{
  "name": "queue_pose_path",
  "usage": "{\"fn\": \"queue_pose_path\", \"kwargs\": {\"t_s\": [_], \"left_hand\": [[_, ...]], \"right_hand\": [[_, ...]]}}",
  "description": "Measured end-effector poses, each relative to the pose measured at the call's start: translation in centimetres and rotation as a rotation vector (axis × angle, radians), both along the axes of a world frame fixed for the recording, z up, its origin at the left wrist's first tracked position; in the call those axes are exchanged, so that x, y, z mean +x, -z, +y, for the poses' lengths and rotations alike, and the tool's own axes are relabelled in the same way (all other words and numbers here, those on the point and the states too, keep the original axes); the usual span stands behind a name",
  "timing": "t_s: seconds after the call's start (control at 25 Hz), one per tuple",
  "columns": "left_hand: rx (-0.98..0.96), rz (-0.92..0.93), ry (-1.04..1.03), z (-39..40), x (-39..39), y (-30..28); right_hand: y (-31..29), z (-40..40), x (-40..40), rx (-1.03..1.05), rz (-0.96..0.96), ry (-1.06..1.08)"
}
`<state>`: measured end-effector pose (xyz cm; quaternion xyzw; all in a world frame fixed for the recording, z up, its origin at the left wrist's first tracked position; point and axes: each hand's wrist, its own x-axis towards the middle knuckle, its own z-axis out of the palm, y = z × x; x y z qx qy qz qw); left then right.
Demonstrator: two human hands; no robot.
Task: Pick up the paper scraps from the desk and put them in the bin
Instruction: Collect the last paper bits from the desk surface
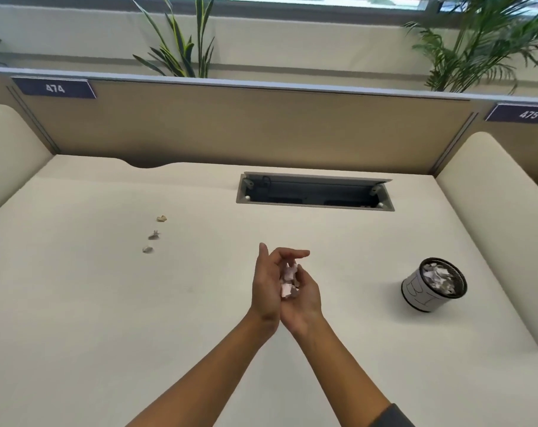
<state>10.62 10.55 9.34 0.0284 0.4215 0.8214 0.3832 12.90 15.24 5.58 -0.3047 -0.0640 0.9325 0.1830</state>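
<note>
two bare forearms reach from the near edge toward the middle of a cream desk (77, 303), and the two hands meet there, heels pressed together and palms turned inward to form a cup above the desk surface. the left hand (266, 288) stands more upright, thumb pointing to the far side, its fingers (292, 254) bent over the top of the cup toward the right. the right hand (303, 295) lies lower and just to the right, its fingers loosely curled upward. between the palms sits a clump of pale pink and white paper scraps (288, 282), held by both hands together; neither hand closes fully, and a gap at the top leaves the scraps showing. a dark sleeve edge shows on the right forearm at the near right. three more small scraps (153, 235) lie in a short line on the desk, well apart to the far left of the hands. the bin (431, 285), a small round white container with a dark rim, stands on the desk to the right of the hands, apart from them, with crumpled scraps inside. farther back, an open cable tray (315, 192) is set into the desk. a tan partition (246, 127) rises behind, bearing labels 474 and 475, with green plants (181, 44) beyond.
</note>
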Motion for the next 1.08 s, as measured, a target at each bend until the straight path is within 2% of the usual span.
{"fn": "queue_pose_path", "kwargs": {"t_s": [0.16, 0.24, 0.48, 0.64, 0.72, 0.92, 1.08], "left_hand": [[-0.061, 0.244, 0.041, 0.9, -0.3, 0.3], [-0.227, 0.374, 0.035, 1.3, -1.0, 1.5], [-0.725, 0.567, 0.439, 0.1, -1.3, 8.7], [-0.857, 0.919, 0.645, -0.7, -1.0, 11.0], [-0.863, 0.955, 0.694, -0.8, -1.2, 10.9], [-0.846, 0.932, 0.693, -0.8, -1.3, 10.6], [-0.832, 0.940, 0.673, -0.8, -1.3, 10.8]], "right_hand": [[0.2, 2.6, 2.9, -0.149, 0.014, 0.158], [-0.3, 4.5, 4.3, -0.115, 0.008, 0.194], [-1.1, 12.8, 9.1, 0.130, -0.028, 0.374], [-1.3, 19.1, 12.7, 0.360, -0.080, 0.461], [-1.2, 22.0, 14.4, 0.537, -0.184, 0.488], [-0.1, 24.9, 17.3, 1.081, -0.744, 0.327], [0.1, 24.2, 17.7, 1.344, -0.916, 0.135]]}}
